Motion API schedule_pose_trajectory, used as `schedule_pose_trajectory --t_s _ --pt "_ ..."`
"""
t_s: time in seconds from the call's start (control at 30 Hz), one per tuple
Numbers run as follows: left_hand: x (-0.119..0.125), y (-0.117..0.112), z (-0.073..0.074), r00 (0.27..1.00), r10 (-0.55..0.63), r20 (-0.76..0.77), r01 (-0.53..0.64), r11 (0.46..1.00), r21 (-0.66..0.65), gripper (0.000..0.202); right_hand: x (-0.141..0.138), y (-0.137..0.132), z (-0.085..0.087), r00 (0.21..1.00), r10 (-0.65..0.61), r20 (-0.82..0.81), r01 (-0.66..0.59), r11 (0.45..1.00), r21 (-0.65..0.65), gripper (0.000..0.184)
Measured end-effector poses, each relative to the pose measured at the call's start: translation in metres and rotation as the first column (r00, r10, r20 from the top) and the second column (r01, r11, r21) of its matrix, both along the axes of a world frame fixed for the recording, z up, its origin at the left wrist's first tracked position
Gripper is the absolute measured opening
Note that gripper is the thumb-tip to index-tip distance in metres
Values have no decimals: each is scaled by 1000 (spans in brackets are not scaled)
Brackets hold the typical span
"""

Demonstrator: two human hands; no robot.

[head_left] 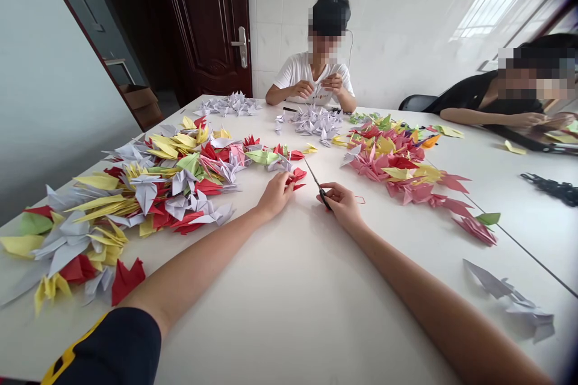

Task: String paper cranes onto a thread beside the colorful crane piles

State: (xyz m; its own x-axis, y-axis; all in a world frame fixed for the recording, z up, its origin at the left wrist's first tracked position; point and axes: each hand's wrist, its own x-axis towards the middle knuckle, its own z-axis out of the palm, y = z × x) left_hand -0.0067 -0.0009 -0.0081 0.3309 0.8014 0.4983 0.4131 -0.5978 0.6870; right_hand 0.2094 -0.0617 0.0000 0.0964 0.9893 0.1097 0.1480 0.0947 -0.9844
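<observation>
- The person's right hand [342, 204] is closed around the black-handled scissors [321, 187], with the fingers curled over the grip so that most of the handle is hidden.
- The scissors' long axis runs diagonally across the white table [289, 295], from the right hand forward and toward the left of the view. The slim blades look closed, and their tips point away from the person toward the red paper crane [295, 177].
- The scissors' tips are near that crane but do not touch it.
- The left hand [274, 194] lies low on the tabletop with its fingers extended forward. The fingertips [289, 184] touch the red paper crane, but it is hard to tell whether they grip it.
- A black sleeve with yellow trim [103, 346] shows at the lower edge, on the left arm.
- Heaps of folded paper cranes in yellow, red, green and pale lilac [135, 192] spread across the table to the left, and a pink and red heap [397, 162] lies to the right.
- Pale lilac cranes [313, 123] lie beyond the hands.
- Across the table, a co-worker in a white T-shirt [311, 75] holds both hands together in front of the chest.
- Another co-worker in black [490, 99] leans on the table at the right.
</observation>
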Motion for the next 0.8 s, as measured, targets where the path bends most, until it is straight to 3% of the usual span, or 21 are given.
schedule_pose_trajectory --t_s 0.2,0.37,0.6,0.8 --pt "0 -4 4 992 110 65 -105 992 -75 48 -1 -3 2 996 87 23 -87 996 3 56" --pt "0 -5 10 996 88 0 -88 993 -79 29 -2 -3 4 996 81 27 -81 997 -1 56" --pt "2 -7 12 1000 25 12 -24 995 -92 29 0 -3 1 993 97 71 -97 995 -2 50" --pt "2 -5 10 998 59 -16 -59 998 -31 14 1 -2 -1 990 110 83 -111 994 1 48"
